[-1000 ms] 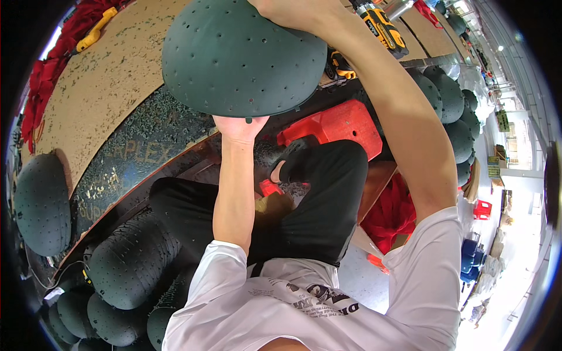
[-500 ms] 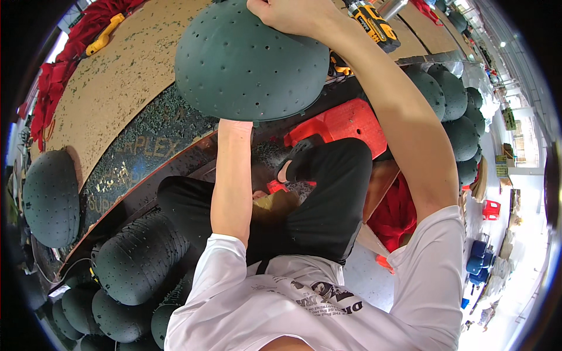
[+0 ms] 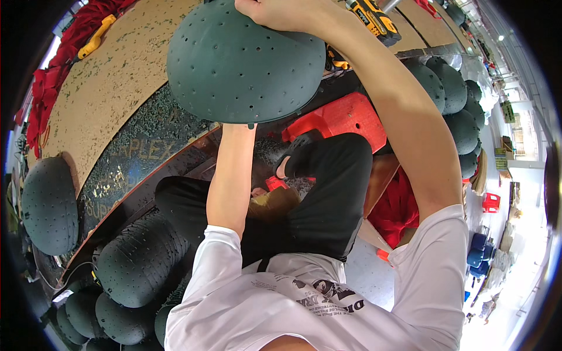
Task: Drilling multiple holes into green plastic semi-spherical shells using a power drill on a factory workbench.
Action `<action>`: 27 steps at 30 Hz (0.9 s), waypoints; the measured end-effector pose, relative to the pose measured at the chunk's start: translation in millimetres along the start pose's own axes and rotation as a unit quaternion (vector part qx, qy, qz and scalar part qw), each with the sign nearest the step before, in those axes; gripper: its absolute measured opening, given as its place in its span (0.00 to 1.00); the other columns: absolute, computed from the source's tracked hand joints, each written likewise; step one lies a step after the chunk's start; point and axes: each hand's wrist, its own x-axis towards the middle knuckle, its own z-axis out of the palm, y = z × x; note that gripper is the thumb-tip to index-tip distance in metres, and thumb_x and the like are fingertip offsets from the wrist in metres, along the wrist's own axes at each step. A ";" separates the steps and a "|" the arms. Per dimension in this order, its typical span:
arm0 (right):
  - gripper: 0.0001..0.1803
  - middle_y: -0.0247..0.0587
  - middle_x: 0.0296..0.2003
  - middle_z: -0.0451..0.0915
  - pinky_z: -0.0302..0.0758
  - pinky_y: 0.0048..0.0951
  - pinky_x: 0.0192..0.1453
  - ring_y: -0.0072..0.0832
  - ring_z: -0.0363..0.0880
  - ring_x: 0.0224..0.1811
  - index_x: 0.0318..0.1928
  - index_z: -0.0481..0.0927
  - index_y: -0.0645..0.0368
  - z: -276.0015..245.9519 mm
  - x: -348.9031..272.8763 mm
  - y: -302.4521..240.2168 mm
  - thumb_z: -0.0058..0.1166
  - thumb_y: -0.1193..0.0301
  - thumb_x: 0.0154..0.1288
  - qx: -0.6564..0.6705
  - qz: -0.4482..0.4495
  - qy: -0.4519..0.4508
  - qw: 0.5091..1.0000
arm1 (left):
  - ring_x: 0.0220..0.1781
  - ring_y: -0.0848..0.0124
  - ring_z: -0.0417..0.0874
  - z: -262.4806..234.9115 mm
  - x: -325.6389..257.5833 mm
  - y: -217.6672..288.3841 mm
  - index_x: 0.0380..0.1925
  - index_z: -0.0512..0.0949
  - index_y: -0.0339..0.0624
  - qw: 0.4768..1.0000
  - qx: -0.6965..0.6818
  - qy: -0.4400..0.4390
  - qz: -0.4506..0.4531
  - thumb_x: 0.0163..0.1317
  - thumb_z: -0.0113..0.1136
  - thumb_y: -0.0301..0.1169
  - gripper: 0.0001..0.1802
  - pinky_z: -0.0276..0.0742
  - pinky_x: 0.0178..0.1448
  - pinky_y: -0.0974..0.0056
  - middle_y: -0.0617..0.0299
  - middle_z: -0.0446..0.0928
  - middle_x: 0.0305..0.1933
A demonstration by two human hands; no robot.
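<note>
In front of me is a dark green dome-shaped shell [image 3: 246, 64], dotted with small holes and rough nubs. My left forearm [image 3: 228, 175] reaches up beneath its near rim; the shell hides my left hand, so its fingers cannot be seen. Over the shell's far right side lies my right hand [image 3: 281, 13], closed, with the thumb pointing left. What its fingers hold is cut off by the upper picture edge. A yellow-and-black cordless power tool [image 3: 376, 20] lies on the bench just beyond my right forearm.
Stacked green shells [image 3: 140, 257] stand at lower left, another stack [image 3: 50, 205] on the bench's left end, more [image 3: 445, 88] at right. Green shavings cover the dark bench edge [image 3: 129, 152]. A yellow-handled tool [image 3: 96, 38] lies by red cloth [image 3: 50, 96]. A red plastic stool [image 3: 351, 120] is nearby.
The shell and both my hands have shifted slightly left and up in the picture. The shell is tilted a little differently, and my right hand stays at its far side.
</note>
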 end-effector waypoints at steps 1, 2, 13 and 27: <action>0.23 0.61 0.23 0.80 0.79 0.49 0.41 0.54 0.82 0.29 0.23 0.81 0.72 -0.3 -0.4 0.7 0.47 0.64 0.67 0.010 0.019 -0.009 1.000 | 0.66 0.57 0.74 0.2 0.4 -0.6 0.60 0.75 0.44 1.000 0.004 0.002 -0.001 0.70 0.50 0.50 0.28 0.66 0.70 0.45 0.58 0.75 0.64; 0.23 0.61 0.23 0.80 0.78 0.49 0.41 0.54 0.82 0.29 0.23 0.81 0.71 0.0 -1.0 1.1 0.47 0.64 0.67 0.021 0.038 -0.017 0.999 | 0.66 0.57 0.74 0.3 0.7 -1.4 0.61 0.75 0.44 1.000 0.005 0.005 -0.001 0.70 0.50 0.50 0.28 0.65 0.71 0.45 0.58 0.75 0.64; 0.24 0.62 0.22 0.79 0.78 0.49 0.40 0.55 0.82 0.29 0.22 0.80 0.71 3.5 -5.5 0.8 0.47 0.64 0.68 0.012 -0.006 -0.019 1.000 | 0.69 0.56 0.71 0.9 -4.3 -4.3 0.62 0.74 0.43 1.000 0.006 0.024 -0.008 0.70 0.51 0.50 0.29 0.59 0.75 0.43 0.57 0.73 0.67; 0.19 0.61 0.29 0.84 0.81 0.50 0.42 0.55 0.85 0.33 0.27 0.85 0.68 -3.3 3.9 -32.7 0.47 0.66 0.66 -0.056 0.120 0.027 0.991 | 0.75 0.56 0.63 -7.3 -95.2 -6.4 0.64 0.70 0.45 0.938 -0.256 -0.232 -0.001 0.71 0.52 0.51 0.29 0.52 0.78 0.39 0.59 0.66 0.73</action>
